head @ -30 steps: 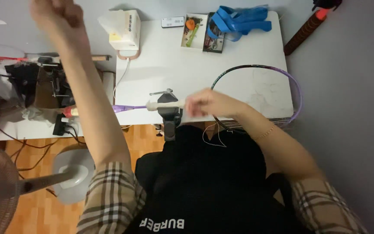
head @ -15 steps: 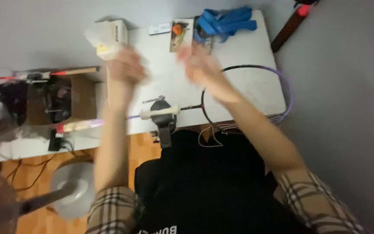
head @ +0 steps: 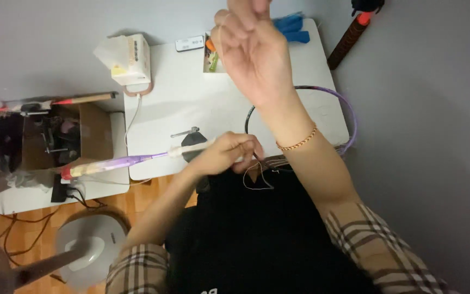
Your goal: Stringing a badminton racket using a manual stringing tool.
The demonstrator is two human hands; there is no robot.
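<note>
Racket point(head: 300, 117) lies across the white worktop point(head: 191, 109), its hoop just under the raised right hand point(head: 257, 51) and its shaft running out to the left past the left hand point(head: 227, 153). The left hand is closed around the racket near the throat, fingers curled and pressed down on it, close to the person's body. The right hand is lifted high above the hoop, fingers bunched together in a pinch; a thin pale string seems to run up into it, though the line is too fine to follow all the way. A loose loop of string point(head: 257, 177) hangs just below the left hand, against the black shirt.

Judged from this, stringing is under way and far from finished: the hoop looks mostly open, with no full bed of strings to be made out, and slack cord is not yet drawn through. A pull looks to be in hand; the rest of the weaving and tying off remains.

Beyond the right hand, at the far edge of the worktop, sit a tissue box point(head: 129, 57), a small remote point(head: 190, 43) and blue gloves point(head: 295, 27). A fan base point(head: 91, 247) stands on the floor, left of the left arm.
</note>
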